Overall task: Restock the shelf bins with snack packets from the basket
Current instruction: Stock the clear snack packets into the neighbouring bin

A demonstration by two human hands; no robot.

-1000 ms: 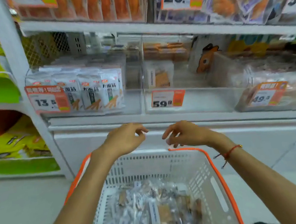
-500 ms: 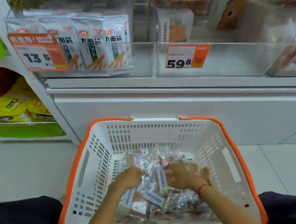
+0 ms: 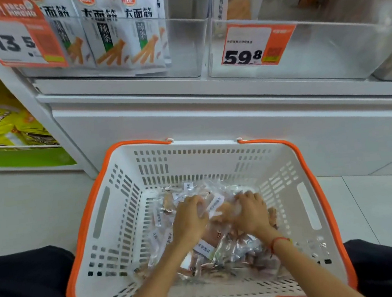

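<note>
Two hands are seen from above, sunk into a heap of clear snack packets (image 3: 226,248) lying on the bottom of a white basket (image 3: 125,217) with an orange rim. The left hand (image 3: 189,220) is curled down over the left of the heap and the right hand (image 3: 252,212) over the right, fingers bent into the crinkled wrappers so that a bunch of packets appears to be gripped by each; the fingertips are hidden, so how many packets are held cannot be told. A red cord (image 3: 277,241) is worn on the right wrist. The wrappers look slick and loosely piled, so it is judged that packets at the edge of a handful could slip out on the lift and fall back into the basket or onto the floor, and that a hard squeeze could crush the contents. The clear shelf bin (image 3: 324,52) marked by a 59.8 price tag (image 3: 255,44) is set above and beyond the basket and looks nearly bare at the front; its tall front wall could be struck by a full handful carried too low. To its left, a second bin (image 3: 185,48) is filled with upright white packets (image 3: 117,36) behind a 13.5 price tag (image 3: 15,36). The basket is placed on a pale tiled floor (image 3: 375,203) against the white base of the shelving, between dark-clothed knees. Yellow bags (image 3: 1,124) are stacked on a lower shelf at far left.
</note>
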